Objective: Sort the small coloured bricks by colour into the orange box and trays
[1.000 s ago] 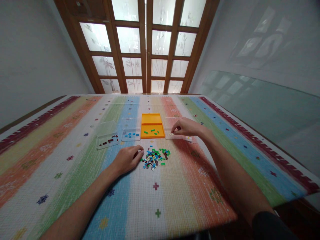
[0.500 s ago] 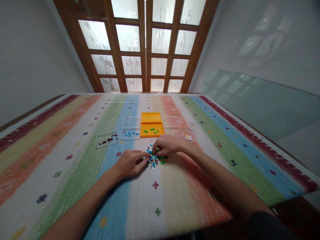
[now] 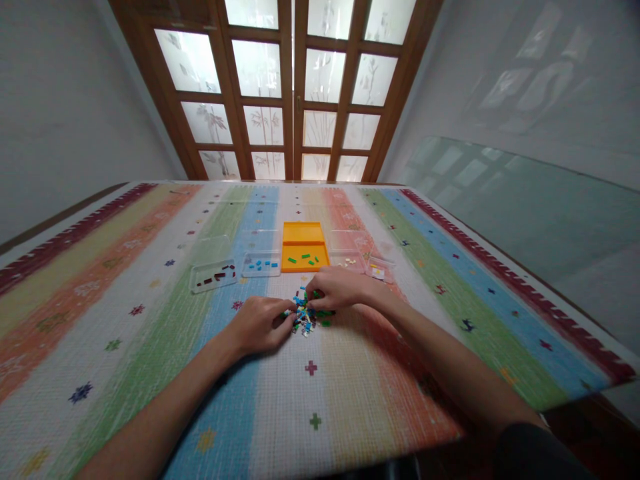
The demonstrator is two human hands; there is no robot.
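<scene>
While the right hand (image 3: 336, 288) part-hides bricks (image 3: 306, 323), orange case (image 3: 303, 232) beyond

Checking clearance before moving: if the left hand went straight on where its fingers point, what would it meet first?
The mixed pile of small bricks. The left hand has its fingertips at the pile's edge; exact contact is unclear.

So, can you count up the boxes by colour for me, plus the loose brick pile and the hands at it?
Clear boxes: 4
Yellow box: 1
Loose brick pile: 1
Left hand: 1
Right hand: 1
Total: 8
</scene>
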